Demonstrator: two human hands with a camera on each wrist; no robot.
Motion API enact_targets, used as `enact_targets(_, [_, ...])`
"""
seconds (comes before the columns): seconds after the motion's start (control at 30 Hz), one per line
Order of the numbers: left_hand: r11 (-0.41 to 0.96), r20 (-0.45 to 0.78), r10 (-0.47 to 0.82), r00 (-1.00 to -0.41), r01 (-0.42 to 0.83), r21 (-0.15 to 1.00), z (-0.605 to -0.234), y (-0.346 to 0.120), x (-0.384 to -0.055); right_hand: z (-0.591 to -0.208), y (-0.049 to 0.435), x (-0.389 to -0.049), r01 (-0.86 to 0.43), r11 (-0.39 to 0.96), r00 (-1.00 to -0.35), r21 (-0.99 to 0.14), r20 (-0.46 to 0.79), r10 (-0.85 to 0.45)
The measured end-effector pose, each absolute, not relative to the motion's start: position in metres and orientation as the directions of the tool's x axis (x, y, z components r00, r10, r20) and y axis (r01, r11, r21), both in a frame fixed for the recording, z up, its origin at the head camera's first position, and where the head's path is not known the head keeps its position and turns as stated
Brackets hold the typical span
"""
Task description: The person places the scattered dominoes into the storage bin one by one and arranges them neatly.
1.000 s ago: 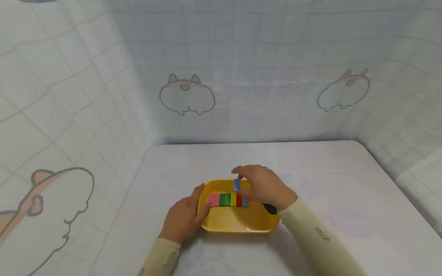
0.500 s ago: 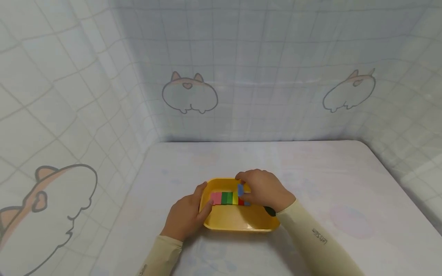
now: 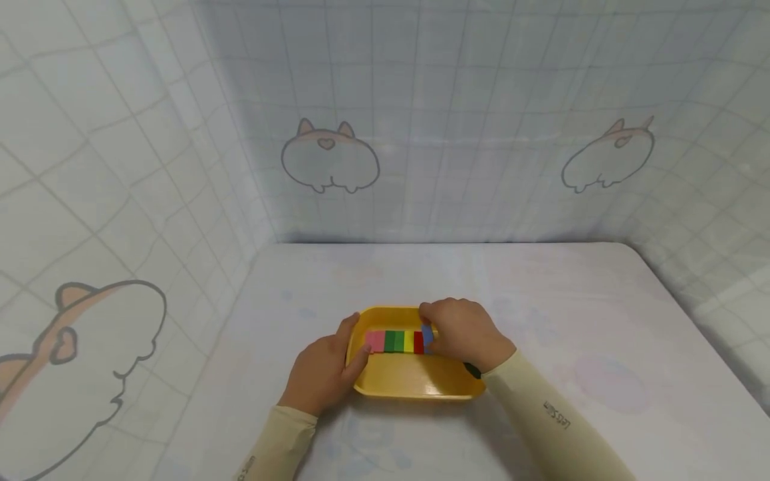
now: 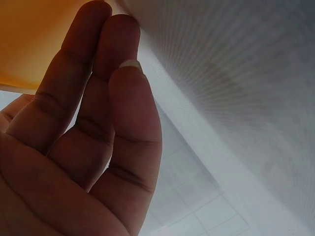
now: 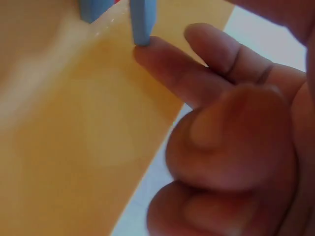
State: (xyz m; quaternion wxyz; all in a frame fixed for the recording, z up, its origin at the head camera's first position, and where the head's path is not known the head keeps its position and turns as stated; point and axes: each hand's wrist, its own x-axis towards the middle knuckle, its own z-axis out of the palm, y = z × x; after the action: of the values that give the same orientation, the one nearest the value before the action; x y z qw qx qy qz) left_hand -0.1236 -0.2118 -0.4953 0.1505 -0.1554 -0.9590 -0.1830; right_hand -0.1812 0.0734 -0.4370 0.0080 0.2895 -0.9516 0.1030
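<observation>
A yellow tray (image 3: 415,379) sits on the table in the head view. Across it runs a row of small flat blocks: pink (image 3: 375,341), green (image 3: 394,341), yellow (image 3: 409,341) and red (image 3: 418,343), with blue at the right end. My left hand (image 3: 319,373) holds the tray's left wall, thumb on the inner side by the pink blocks and fingers outside. At the row's right end, my right hand (image 3: 466,335) pinches a blue block (image 5: 141,22). Another blue block (image 5: 92,9) stands a short gap away in the right wrist view. The thumb's contact is hidden there.
A dark green piece (image 3: 473,370) shows at the tray's right side, mostly hidden beneath my right wrist. The tray rests on a pale patterned table cover (image 3: 565,300). Grid-printed cloth walls (image 3: 457,160) enclose the table's back and sides.
My right hand has brought the blue block from above the tray's far side down and rightward to the row's right end. My left hand keeps its hold on the tray.
</observation>
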Motion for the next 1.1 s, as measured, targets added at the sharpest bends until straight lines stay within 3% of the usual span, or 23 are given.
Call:
enact_targets(0.27, [0.89,0.317,0.244,-0.916,0.342,0.303,-0.495,-0.214,-0.122,-0.444,0.071,-0.178,-0.491,0.866,-0.87,-0.09,0.007,-0.493])
enact_targets(1.1, [0.886,0.306,0.235,-0.923,0.332,0.323,-0.5,-0.215,-0.119,-0.449,0.07,-0.169,-0.452,0.887,-0.888,-0.097,-0.045,-0.457])
